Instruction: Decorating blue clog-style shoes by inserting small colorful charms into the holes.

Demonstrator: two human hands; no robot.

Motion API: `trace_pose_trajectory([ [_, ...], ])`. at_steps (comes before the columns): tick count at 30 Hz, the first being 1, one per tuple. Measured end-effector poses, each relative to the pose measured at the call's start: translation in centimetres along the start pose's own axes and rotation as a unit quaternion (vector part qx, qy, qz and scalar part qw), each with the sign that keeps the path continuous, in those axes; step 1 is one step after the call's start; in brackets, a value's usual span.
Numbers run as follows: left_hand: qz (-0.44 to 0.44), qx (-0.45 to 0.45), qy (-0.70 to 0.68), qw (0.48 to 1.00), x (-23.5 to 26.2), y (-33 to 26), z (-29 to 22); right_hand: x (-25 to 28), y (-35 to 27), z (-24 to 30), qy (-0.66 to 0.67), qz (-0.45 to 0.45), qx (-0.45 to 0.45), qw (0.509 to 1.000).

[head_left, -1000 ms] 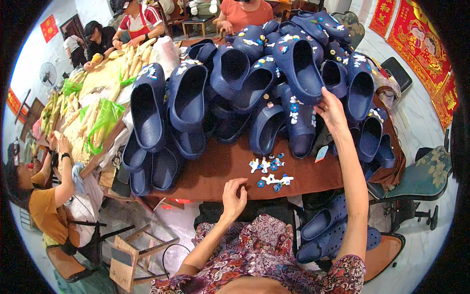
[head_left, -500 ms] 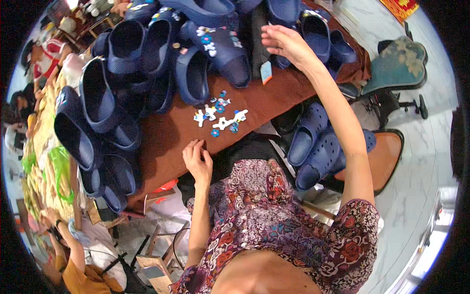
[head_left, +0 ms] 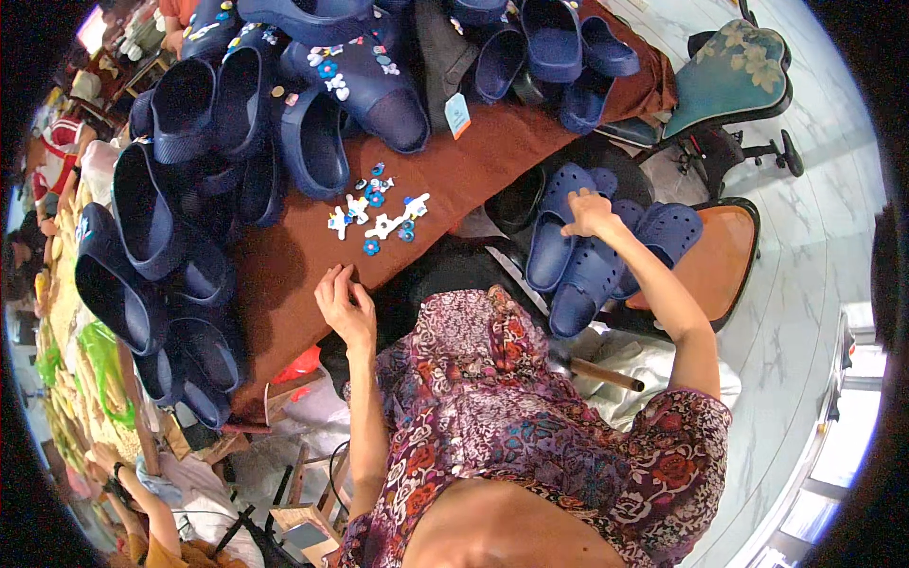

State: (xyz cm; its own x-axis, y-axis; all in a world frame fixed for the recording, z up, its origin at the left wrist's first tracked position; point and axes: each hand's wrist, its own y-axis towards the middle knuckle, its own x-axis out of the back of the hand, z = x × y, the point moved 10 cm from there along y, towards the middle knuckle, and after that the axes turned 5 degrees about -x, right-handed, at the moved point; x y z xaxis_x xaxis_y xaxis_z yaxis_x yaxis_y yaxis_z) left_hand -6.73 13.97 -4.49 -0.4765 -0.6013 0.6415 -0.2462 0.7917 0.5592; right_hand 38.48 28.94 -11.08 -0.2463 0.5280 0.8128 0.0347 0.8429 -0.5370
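— See the right hand [head_left: 589, 213]?

— Yes, over the holed clogs [head_left: 579, 284], seemingly touching, with fingers partly spread; can't tell whether gripping.

— Where to find those clogs?

— Just beside the counter [head_left: 473, 170], next to a brown seat [head_left: 727, 260].

— And for the left hand [head_left: 347, 305]?

— Loosely curled at the counter's near edge, near the white and blue charms [head_left: 383, 227].

— Farther back?

— Into a heap of blue clogs [head_left: 393, 114], some decorated, with a paper tag [head_left: 457, 115] alongside.

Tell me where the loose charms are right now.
In the head view, just left of centre, the loose charms lie on the brown cloth, between the left hand and a charm-decorated blue clog.
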Motion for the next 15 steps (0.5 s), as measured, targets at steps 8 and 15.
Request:
trace_pose_trajectory([
  [8,-0.012,-0.004,0.014,1.000,0.3,0.5,0.6,-3.0,0.3,-7.8,0.025,0.104,-0.063,0.992],
  [15,-0.018,-0.017,-0.004,1.000,0.4,0.8,-0.1,-4.6,0.0,-9.7,0.271,0.108,0.049,0.955],
])
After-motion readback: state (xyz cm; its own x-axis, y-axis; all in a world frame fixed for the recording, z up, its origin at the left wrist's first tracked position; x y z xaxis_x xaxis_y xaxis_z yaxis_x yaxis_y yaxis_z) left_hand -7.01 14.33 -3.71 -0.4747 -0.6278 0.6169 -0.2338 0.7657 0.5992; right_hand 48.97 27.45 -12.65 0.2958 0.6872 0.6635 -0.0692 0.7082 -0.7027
